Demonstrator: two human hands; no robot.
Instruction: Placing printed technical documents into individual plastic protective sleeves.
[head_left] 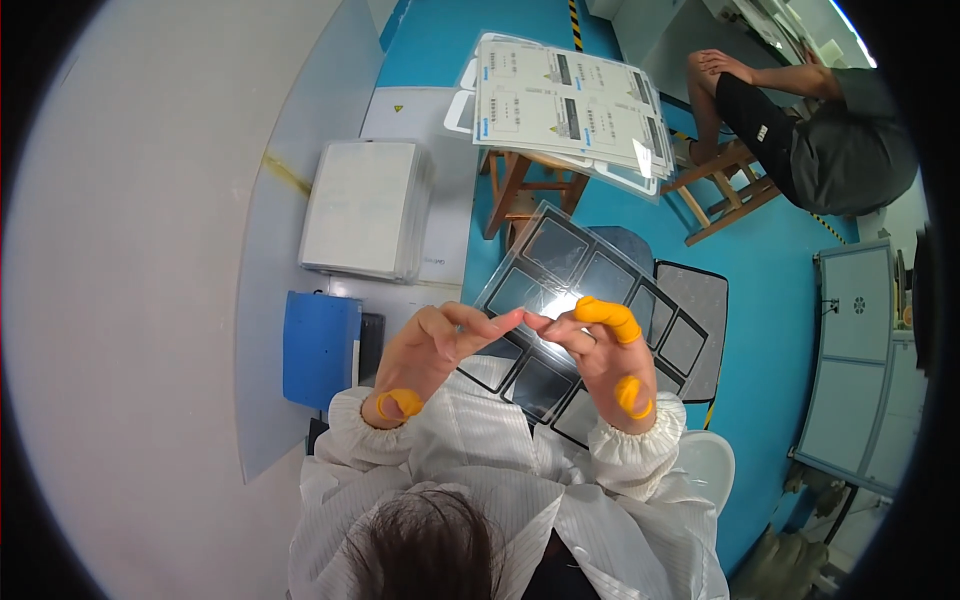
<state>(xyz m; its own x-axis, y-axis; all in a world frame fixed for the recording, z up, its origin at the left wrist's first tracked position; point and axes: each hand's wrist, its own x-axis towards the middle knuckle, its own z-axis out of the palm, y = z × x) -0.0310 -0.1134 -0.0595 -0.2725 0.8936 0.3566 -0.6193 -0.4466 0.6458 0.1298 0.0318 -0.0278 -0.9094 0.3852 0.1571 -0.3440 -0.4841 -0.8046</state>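
Note:
My left hand (pixel 435 343) and my right hand (pixel 603 362) are raised in front of my chest, fingertips almost meeting. On each, the index finger points inward and the other fingers bend, as in a pinch; anything between the fingertips is too small to make out. A yellow finger cot (pixel 608 318) covers one right-hand finger. More yellow rubber sits near the base of both hands. Beneath them, a clear sheet with black-framed rectangular panels (pixel 540 385) lies at a slant over my lap, a bright reflection on its middle.
Printed white sheets on clear trays (pixel 570 95) rest on a wooden stool (pixel 512 190) ahead. At left are a stack of white sheets (pixel 358 208) and a blue box (pixel 318 345) beside a wall panel. Another person (pixel 830 140) sits at far right. A grey cabinet (pixel 850 360) stands right.

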